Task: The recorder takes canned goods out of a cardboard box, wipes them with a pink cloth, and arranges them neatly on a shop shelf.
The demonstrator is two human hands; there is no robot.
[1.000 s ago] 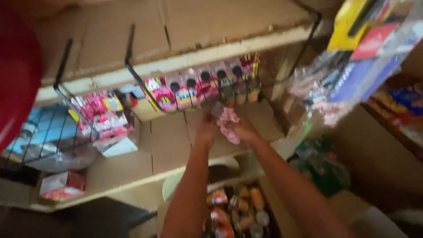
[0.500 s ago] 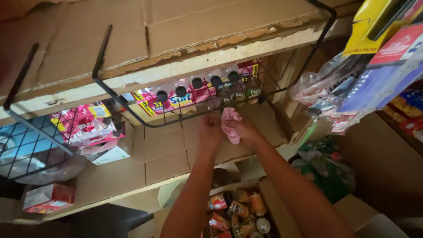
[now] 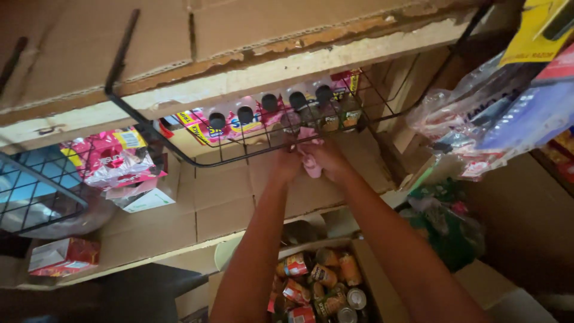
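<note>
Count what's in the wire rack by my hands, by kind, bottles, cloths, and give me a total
Black-capped bottles in the wire rack: 5
Pink cloth held between left hand and right hand: 1
Total: 6

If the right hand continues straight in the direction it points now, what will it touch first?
Probably the row of dark-capped bottles in the wire rack, just beyond the right hand and its pink cloth; depth is unclear.

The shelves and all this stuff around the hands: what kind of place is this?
Probably a small shop's stockroom or shelf corner. A black wire rack holds a row of dark-capped bottles, a cardboard box below is full of cans, and bagged goods hang at the right.
</note>
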